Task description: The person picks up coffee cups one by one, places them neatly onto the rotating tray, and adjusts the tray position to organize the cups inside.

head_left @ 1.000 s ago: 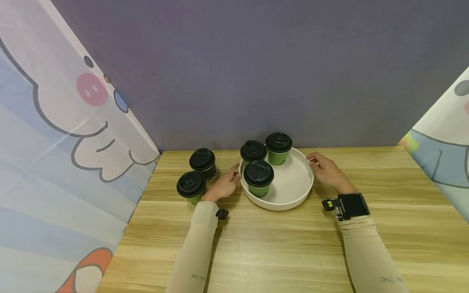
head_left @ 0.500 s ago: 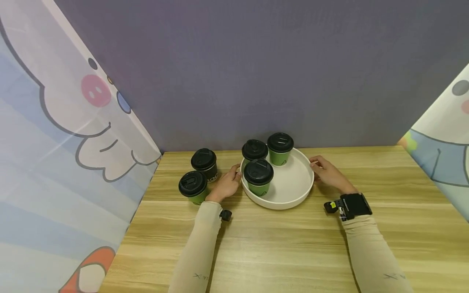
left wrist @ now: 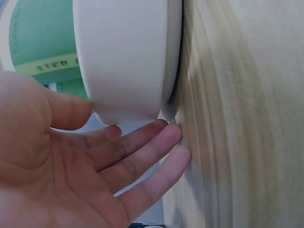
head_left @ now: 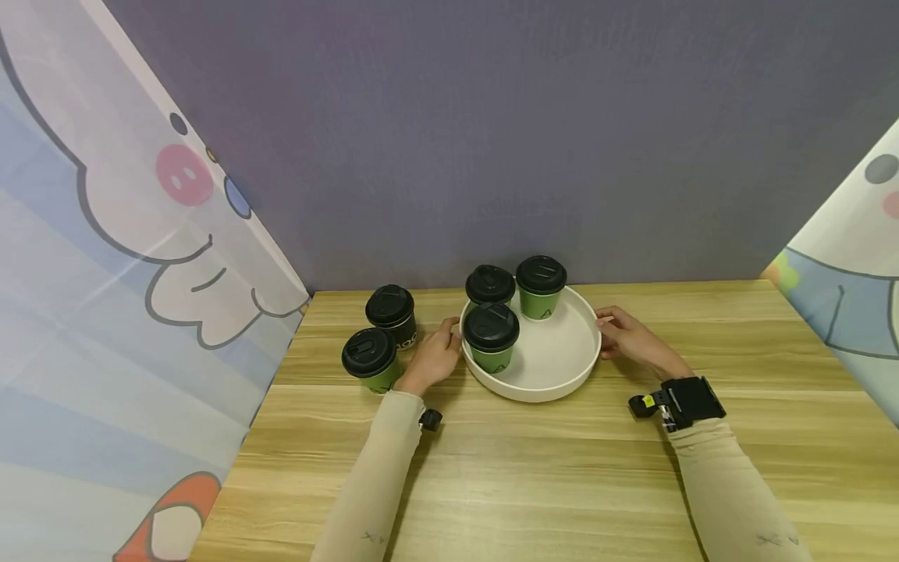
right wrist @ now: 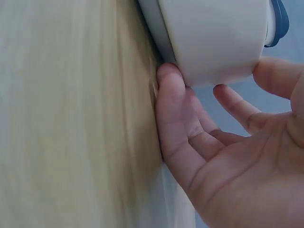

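Both hands are at opposite sides of a round white tray (head_left: 558, 351) on the table. My left hand (head_left: 434, 359) holds its left side; in the left wrist view the thumb touches the rim and the fingertips reach the lower edge of the wall. My right hand (head_left: 628, 339) grips the right side, thumb at the rim, with curled fingers at the bottom edge in the right wrist view. Inside the tray stand three green paper cups with black lids: a front cup (head_left: 492, 336), a back-left cup (head_left: 489, 285) partly hidden behind it, and a back-right cup (head_left: 540, 289).
Left of the tray, close to my left forearm, stand a black paper cup (head_left: 391, 316) and a green lidded cup (head_left: 372, 361). The wooden table (head_left: 534, 476) ends at a grey wall panel (head_left: 492, 140). A cartoon-printed curtain (head_left: 140, 312) borders the left side.
The tray has turned slightly clockwise: the front cup shifted left and back, the back-right cup moved right. My right hand has come a little nearer along the tray's side.
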Demonstrator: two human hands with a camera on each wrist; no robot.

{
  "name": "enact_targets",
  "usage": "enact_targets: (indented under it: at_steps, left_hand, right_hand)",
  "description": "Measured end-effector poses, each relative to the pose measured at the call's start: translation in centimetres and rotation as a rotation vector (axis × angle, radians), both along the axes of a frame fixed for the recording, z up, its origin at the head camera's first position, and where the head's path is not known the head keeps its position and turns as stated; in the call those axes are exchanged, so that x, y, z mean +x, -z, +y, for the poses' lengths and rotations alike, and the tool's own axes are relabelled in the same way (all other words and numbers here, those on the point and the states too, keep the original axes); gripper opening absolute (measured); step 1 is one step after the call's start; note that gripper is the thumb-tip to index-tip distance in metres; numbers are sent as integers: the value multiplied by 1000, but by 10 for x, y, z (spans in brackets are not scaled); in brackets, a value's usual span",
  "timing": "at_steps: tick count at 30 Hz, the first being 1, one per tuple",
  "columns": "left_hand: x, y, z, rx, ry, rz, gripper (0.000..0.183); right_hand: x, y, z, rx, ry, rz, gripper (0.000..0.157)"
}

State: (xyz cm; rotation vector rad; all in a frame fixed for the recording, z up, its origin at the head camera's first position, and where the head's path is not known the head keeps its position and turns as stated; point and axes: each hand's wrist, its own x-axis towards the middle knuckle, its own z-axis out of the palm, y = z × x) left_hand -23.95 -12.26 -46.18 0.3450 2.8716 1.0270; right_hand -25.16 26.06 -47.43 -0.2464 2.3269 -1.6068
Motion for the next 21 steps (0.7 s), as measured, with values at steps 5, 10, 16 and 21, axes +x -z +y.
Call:
enact_targets:
  at_steps: [5,10,16,21]
  left_hand:
    - [4,-3,-1,18,14,-13,44]
    - [9,-12,0,-10,19,-41,48]
    - [22,-37,-2,-47,13,-72,50]
    - [34,-59,-8,-37,16,-71,48]
  right_hand:
    - [1,1,2,-50,-5,-34,50]
    - [0,2,7,-75,-31,-53,52]
    - [2,0,10,-98,-61,-88,54]
    - [3,-2,10,-118,-78,-104,62]
